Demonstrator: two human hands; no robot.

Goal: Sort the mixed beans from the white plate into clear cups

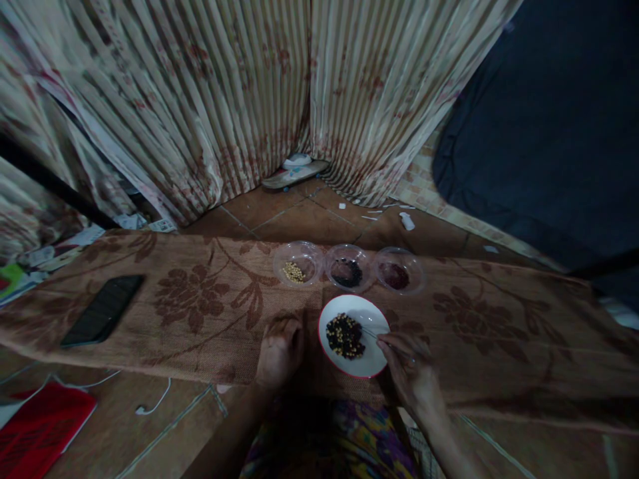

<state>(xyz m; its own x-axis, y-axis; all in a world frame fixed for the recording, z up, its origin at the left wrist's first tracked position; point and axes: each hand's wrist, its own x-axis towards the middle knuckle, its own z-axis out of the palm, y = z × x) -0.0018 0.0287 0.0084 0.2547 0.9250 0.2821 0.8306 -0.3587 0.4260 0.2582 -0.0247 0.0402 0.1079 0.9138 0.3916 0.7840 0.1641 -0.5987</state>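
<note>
My right hand (pixel 410 366) pinches a pair of thin metal tweezers (pixel 370 332) at the right rim of a white bowl (pixel 372 359) with a red edge. The tweezers' tips reach toward a heap of mixed dark and yellowish beans (pixel 344 336) in the bowl. Left of the bowl, my left hand (pixel 280 349) rests on the cloth, curled into a loose fist, with nothing visible in it. Three clear plastic cups stand in a row behind the bowl: one with yellowish beans (pixel 293 271), one with black beans (pixel 348 271), one with dark red beans (pixel 394 275).
A brown floral cloth (pixel 200 339) covers the long low table. A dark phone (pixel 104 310) lies at its left end. Beyond are striped curtains (pixel 239 100), a skateboard (pixel 295 174) on the tiled floor and a dark draped shape (pixel 544 133). White earphones (pixel 142 409) lie on the floor.
</note>
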